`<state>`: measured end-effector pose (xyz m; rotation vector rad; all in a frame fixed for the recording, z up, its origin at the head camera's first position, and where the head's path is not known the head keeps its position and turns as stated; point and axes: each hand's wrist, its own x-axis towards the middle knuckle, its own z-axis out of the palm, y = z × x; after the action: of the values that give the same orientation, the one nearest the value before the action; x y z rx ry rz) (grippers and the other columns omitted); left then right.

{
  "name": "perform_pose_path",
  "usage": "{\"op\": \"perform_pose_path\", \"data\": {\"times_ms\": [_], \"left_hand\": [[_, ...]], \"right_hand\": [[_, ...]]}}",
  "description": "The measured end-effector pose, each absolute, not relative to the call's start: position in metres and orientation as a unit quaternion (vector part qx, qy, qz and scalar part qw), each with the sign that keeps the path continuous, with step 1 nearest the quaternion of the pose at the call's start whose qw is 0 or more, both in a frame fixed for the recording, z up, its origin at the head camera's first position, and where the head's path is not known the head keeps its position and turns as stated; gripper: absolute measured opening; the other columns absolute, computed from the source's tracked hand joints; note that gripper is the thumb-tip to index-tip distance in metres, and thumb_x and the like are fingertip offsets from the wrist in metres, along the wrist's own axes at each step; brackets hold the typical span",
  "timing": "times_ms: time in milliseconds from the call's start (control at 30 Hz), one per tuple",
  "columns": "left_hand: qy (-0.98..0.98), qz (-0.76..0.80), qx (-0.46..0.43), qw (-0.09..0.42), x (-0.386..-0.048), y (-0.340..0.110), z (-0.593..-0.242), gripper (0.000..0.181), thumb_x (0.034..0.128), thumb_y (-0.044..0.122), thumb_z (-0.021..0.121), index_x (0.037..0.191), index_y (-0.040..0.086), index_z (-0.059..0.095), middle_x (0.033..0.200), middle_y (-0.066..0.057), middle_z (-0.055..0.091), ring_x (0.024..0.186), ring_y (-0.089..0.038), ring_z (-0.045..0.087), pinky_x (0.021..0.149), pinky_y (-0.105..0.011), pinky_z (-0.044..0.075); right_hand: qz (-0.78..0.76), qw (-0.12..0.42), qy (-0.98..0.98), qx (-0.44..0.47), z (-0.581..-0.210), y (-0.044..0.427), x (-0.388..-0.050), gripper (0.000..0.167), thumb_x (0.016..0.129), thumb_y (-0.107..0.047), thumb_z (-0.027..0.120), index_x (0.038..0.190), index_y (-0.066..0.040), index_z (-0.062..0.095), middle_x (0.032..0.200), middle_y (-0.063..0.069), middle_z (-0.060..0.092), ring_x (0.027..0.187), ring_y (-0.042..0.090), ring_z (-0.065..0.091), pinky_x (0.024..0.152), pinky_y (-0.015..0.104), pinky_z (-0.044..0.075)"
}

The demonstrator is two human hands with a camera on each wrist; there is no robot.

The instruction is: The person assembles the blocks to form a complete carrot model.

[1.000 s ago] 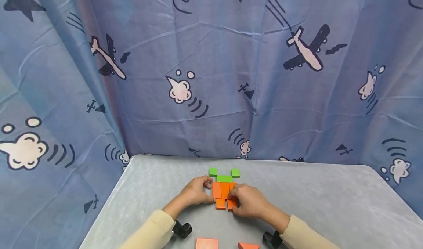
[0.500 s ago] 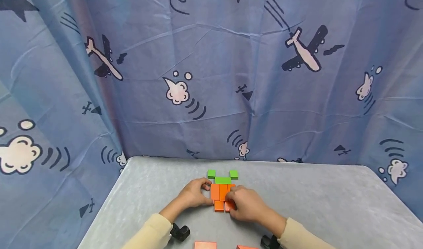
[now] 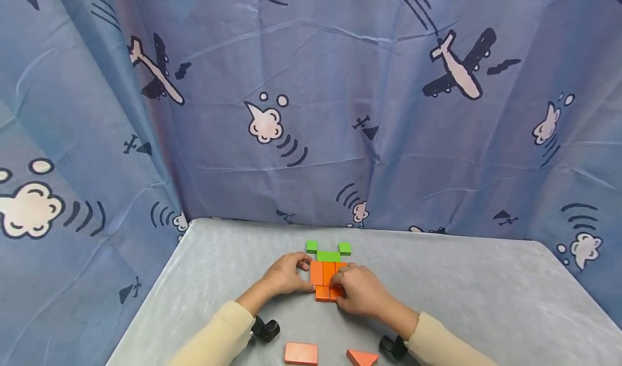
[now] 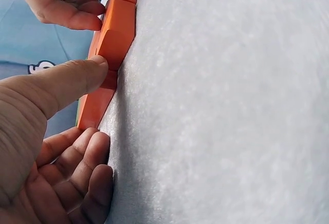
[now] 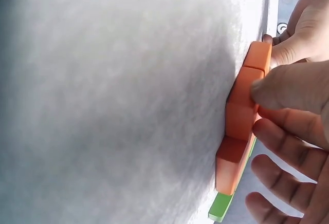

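Note:
Several orange blocks (image 3: 316,273) stand side by side on the table, with two small orange blocks (image 3: 323,293) set against their near edge. My left hand (image 3: 284,274) rests at the left side of this group; its thumb touches an orange block (image 4: 119,39) while the other fingers are loosely bent near the group's far end. With thumb and forefinger my right hand (image 3: 364,290) pinches the lower right small orange block (image 3: 335,294), partly hiding it. In the right wrist view the thumb presses that orange block's near face (image 5: 245,90).
A green bar (image 3: 329,256) adjoins the group's far edge, with green squares (image 3: 312,246) at its far corners. Nearer me lie a pale orange rectangular block (image 3: 301,353) and an orange triangular block (image 3: 362,357). A patterned curtain (image 3: 311,112) hangs behind the grey table (image 3: 437,285).
The lower right small orange block has moved left under my right hand, narrowing the gap to the other small one. My left hand stays put. The head view has shifted slightly.

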<state>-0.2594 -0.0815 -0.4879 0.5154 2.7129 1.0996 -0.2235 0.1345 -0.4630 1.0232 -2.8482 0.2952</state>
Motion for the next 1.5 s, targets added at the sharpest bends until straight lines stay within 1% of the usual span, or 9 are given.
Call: {"op": "perform_pose_path", "data": {"times_ms": [267, 433, 700, 867, 1067, 1233, 1400, 1500], "left_hand": [[0.914, 0.361, 0.166, 0.087, -0.26, -0.081, -0.486, 0.059, 0.065, 0.027, 0.087, 0.118, 0.013, 0.063, 0.096, 0.004, 0.065, 0.088, -0.012, 0.057, 0.079, -0.032, 0.047], [0.912, 0.365, 0.162, 0.097, -0.257, -0.081, -0.486, 0.061, 0.0654, 0.027, 0.087, 0.119, 0.012, 0.062, 0.098, 0.004, 0.065, 0.089, -0.013, 0.057, 0.08, -0.033, 0.047], [0.914, 0.363, 0.155, 0.099, -0.256, -0.081, -0.486, 0.06, 0.0654, 0.028, 0.087, 0.118, 0.014, 0.062, 0.098, 0.005, 0.064, 0.089, -0.013, 0.056, 0.08, -0.033, 0.047], [0.915, 0.358, 0.159, 0.098, -0.258, -0.079, -0.485, 0.059, 0.0656, 0.028, 0.086, 0.118, 0.014, 0.062, 0.097, 0.006, 0.064, 0.089, -0.012, 0.056, 0.08, -0.032, 0.046], [0.913, 0.361, 0.162, 0.097, -0.257, -0.077, -0.482, 0.059, 0.0653, 0.026, 0.086, 0.118, 0.012, 0.062, 0.097, 0.004, 0.063, 0.089, -0.013, 0.056, 0.081, -0.032, 0.046], [0.908, 0.373, 0.165, 0.101, -0.255, -0.076, -0.481, 0.061, 0.0649, 0.022, 0.086, 0.118, 0.009, 0.061, 0.098, 0.0, 0.063, 0.089, -0.015, 0.056, 0.081, -0.033, 0.046], [0.915, 0.357, 0.159, 0.102, -0.251, -0.08, -0.478, 0.062, 0.0654, 0.024, 0.086, 0.121, 0.01, 0.061, 0.098, 0.002, 0.062, 0.089, -0.014, 0.055, 0.081, -0.033, 0.045], [0.919, 0.348, 0.159, 0.096, -0.248, -0.087, -0.474, 0.062, 0.066, 0.025, 0.086, 0.121, 0.01, 0.061, 0.097, 0.001, 0.062, 0.089, -0.015, 0.055, 0.082, -0.036, 0.046]], "right_hand": [[0.098, 0.056, -0.934, 0.339, -0.459, 0.134, -0.223, 0.02, 0.069, -0.017, 0.079, 0.088, -0.015, 0.073, 0.08, -0.007, 0.064, 0.071, 0.01, 0.049, 0.062, 0.027, 0.043], [0.106, 0.048, -0.935, 0.334, -0.459, 0.137, -0.222, 0.021, 0.068, -0.017, 0.079, 0.088, -0.016, 0.072, 0.081, -0.008, 0.063, 0.072, 0.009, 0.048, 0.061, 0.023, 0.043], [0.106, 0.029, -0.939, 0.326, -0.459, 0.137, -0.223, 0.019, 0.071, -0.02, 0.078, 0.089, -0.017, 0.071, 0.079, -0.009, 0.059, 0.072, 0.008, 0.048, 0.061, 0.024, 0.043], [0.101, 0.037, -0.939, 0.326, -0.46, 0.137, -0.224, 0.02, 0.07, -0.02, 0.079, 0.088, -0.017, 0.07, 0.078, -0.009, 0.057, 0.07, 0.009, 0.046, 0.059, 0.023, 0.04], [0.104, 0.038, -0.938, 0.328, -0.457, 0.14, -0.227, 0.021, 0.071, -0.023, 0.078, 0.089, -0.017, 0.069, 0.078, -0.008, 0.056, 0.07, 0.009, 0.046, 0.057, 0.022, 0.039], [0.113, 0.038, -0.943, 0.309, -0.453, 0.147, -0.232, 0.02, 0.072, -0.024, 0.077, 0.089, -0.016, 0.069, 0.078, -0.006, 0.057, 0.069, 0.009, 0.047, 0.055, 0.022, 0.039], [0.12, 0.018, -0.952, 0.28, -0.45, 0.154, -0.24, 0.023, 0.071, -0.024, 0.077, 0.092, -0.017, 0.069, 0.084, -0.004, 0.06, 0.071, 0.01, 0.048, 0.059, 0.026, 0.043], [0.121, 0.003, -0.958, 0.261, -0.451, 0.156, -0.245, 0.028, 0.072, -0.025, 0.077, 0.097, -0.017, 0.07, 0.088, -0.002, 0.061, 0.072, 0.011, 0.048, 0.061, 0.028, 0.044]]}}
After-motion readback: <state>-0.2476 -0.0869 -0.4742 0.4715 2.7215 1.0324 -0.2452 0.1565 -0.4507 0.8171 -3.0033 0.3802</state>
